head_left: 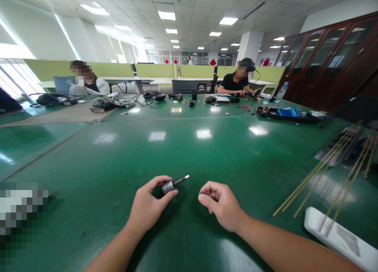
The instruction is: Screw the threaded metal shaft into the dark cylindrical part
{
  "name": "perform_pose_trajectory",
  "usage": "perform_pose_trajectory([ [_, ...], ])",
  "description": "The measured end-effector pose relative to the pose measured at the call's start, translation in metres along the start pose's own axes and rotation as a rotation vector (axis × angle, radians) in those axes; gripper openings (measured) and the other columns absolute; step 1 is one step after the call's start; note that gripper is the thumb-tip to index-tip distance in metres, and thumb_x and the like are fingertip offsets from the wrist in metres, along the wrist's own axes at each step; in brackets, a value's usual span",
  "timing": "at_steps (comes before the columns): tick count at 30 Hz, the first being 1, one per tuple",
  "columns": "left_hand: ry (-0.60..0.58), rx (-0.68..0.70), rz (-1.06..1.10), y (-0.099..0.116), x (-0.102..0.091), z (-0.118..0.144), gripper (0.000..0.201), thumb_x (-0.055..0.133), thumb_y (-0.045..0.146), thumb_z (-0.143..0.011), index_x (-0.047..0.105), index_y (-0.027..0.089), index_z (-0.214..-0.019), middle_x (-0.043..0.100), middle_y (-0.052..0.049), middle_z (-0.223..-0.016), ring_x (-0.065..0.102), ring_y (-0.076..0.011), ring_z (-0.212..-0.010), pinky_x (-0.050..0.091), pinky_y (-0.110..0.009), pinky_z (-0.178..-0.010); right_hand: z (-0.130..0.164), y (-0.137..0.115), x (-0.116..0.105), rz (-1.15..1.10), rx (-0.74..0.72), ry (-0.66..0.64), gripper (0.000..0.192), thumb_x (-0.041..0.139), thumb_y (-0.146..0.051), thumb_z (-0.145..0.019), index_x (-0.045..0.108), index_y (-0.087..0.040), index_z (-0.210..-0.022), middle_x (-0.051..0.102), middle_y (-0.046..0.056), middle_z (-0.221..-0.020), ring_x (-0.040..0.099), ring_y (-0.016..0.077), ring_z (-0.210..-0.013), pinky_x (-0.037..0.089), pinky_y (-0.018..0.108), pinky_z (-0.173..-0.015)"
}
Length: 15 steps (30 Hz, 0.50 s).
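At the near edge, a white case (342, 238) lay at the lower right, just beside the right forearm, and a pale object (23, 205), too blurred to name, stood at the lower left. The left hand (150, 207) gripped a metal cylinder (168, 187) between thumb and fingers, above the green table (177, 153). A thin dark rod (180, 180) with a bright tip stuck out of the cylinder, tilted up toward the right. The right hand (223, 207) was just beside it, fingers curled, pinching a small metal piece (204, 193) between thumb and forefinger; most of that piece was hidden, though it looked coiled. The cylinder and the small piece were apart, with a gap between the two hands.

Beyond the white case, thin yellowish sticks (314, 169) lay slanted on the right side. At the far side of the table were a black tray (265, 113) with something blue in it, a clear bottle (282, 92), and a heap of electronic parts (108, 103) toward the left. Behind these sat two people, one at the left and one at the right in a black shirt (232, 82). Yellow-green partitions (155, 71) stood behind them, and a dark wooden cabinet (321, 63) lined the right wall.
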<state>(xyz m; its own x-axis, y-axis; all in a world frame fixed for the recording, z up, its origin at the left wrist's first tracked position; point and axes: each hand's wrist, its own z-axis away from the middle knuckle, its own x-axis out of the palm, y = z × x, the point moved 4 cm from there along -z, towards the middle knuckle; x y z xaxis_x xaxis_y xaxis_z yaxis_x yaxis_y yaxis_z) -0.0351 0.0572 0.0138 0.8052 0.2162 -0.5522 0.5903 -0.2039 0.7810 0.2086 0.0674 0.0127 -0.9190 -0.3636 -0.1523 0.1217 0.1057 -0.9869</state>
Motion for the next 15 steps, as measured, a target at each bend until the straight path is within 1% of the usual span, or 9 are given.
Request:
perform_pose_trajectory([
  [2,0.074,-0.084,0.065,-0.009,-0.003,-0.005,0.049,0.076,0.05,-0.081,0.064,0.022,-0.119,0.07,-0.006,-0.107,0.067,-0.0235,-0.096,0.051,-0.039,-0.092,-0.001,0.001,0.001,-0.048,0.016,-0.009,0.031,0.06,-0.047,-0.093,0.062,-0.016,-0.087,0.059,-0.001,-0.069,0.048,0.0092,-0.051,0.037,0.022,-0.05],
  [5,0.125,-0.2,0.317,-0.016,-0.002,-0.01,0.062,0.07,0.053,-0.086,0.056,0.018,-0.134,0.069,-0.01,-0.115,0.066,-0.0235,-0.105,0.052,-0.036,-0.094,-0.002,0.003,0.001,-0.116,0.033,-0.011,0.046,0.044,-0.056,-0.1,0.058,-0.016,-0.081,0.055,-0.002,-0.06,0.046,0.0093,-0.046,0.036,0.022,-0.047],
  [7,0.138,-0.257,0.441,-0.014,-0.003,-0.01,0.061,0.067,0.053,-0.088,0.056,0.016,-0.136,0.067,-0.011,-0.121,0.064,-0.0232,-0.111,0.053,-0.032,-0.094,-0.003,0.005,0.001,-0.165,0.042,-0.015,0.051,0.038,-0.059,-0.101,0.053,-0.017,-0.075,0.048,-0.004,-0.054,0.044,0.0099,-0.044,0.037,0.023,-0.048],
  [9,0.137,-0.288,0.508,-0.009,-0.01,-0.007,0.056,0.067,0.054,-0.088,0.061,0.017,-0.13,0.065,-0.011,-0.125,0.063,-0.0225,-0.112,0.054,-0.029,-0.092,-0.003,0.007,0.002,-0.211,0.045,-0.025,0.052,0.036,-0.061,-0.101,0.047,-0.019,-0.071,0.043,-0.006,-0.051,0.042,0.0098,-0.042,0.037,0.023,-0.048],
  [10,0.128,-0.296,0.535,-0.006,-0.016,-0.003,0.055,0.069,0.053,-0.087,0.062,0.018,-0.128,0.065,-0.011,-0.126,0.063,-0.0221,-0.113,0.054,-0.028,-0.092,-0.003,0.007,0.002,-0.225,0.042,-0.031,0.052,0.036,-0.061,-0.101,0.045,-0.02,-0.071,0.041,-0.006,-0.05,0.042,0.0096,-0.041,0.037,0.023,-0.048],
  [12,0.123,-0.302,0.536,-0.001,-0.037,0.008,0.054,0.072,0.052,-0.085,0.061,0.02,-0.127,0.065,-0.009,-0.126,0.062,-0.0221,-0.117,0.053,-0.028,-0.098,-0.002,0.007,0.002,-0.235,0.029,-0.036,0.05,0.037,-0.06,-0.101,0.045,-0.02,-0.073,0.042,-0.007,-0.05,0.041,0.0095,-0.041,0.037,0.023,-0.048],
  [13,0.126,-0.302,0.492,0.0,-0.051,0.016,0.053,0.073,0.052,-0.084,0.061,0.022,-0.126,0.066,-0.008,-0.125,0.061,-0.0226,-0.119,0.052,-0.03,-0.101,-0.001,0.007,0.002,-0.229,0.025,-0.035,0.049,0.037,-0.059,-0.101,0.047,-0.019,-0.074,0.043,-0.007,-0.051,0.042,0.0095,-0.041,0.037,0.023,-0.048],
  [14,0.157,-0.293,0.409,0.0,-0.067,0.026,0.053,0.075,0.053,-0.082,0.062,0.022,-0.124,0.068,-0.006,-0.122,0.063,-0.0238,-0.117,0.053,-0.034,-0.102,0.0,0.007,0.001,-0.217,0.023,-0.036,0.047,0.038,-0.058,-0.101,0.048,-0.019,-0.077,0.045,-0.006,-0.052,0.042,0.0095,-0.042,0.037,0.023,-0.048],
  [15,0.152,-0.281,0.308,0.0,-0.083,0.037,0.052,0.075,0.054,-0.081,0.063,0.024,-0.123,0.069,-0.005,-0.12,0.064,-0.0252,-0.115,0.055,-0.037,-0.101,0.0,0.006,0.001,-0.202,0.024,-0.039,0.046,0.039,-0.058,-0.101,0.049,-0.019,-0.078,0.046,-0.006,-0.053,0.042,0.0094,-0.042,0.037,0.022,-0.048],
])
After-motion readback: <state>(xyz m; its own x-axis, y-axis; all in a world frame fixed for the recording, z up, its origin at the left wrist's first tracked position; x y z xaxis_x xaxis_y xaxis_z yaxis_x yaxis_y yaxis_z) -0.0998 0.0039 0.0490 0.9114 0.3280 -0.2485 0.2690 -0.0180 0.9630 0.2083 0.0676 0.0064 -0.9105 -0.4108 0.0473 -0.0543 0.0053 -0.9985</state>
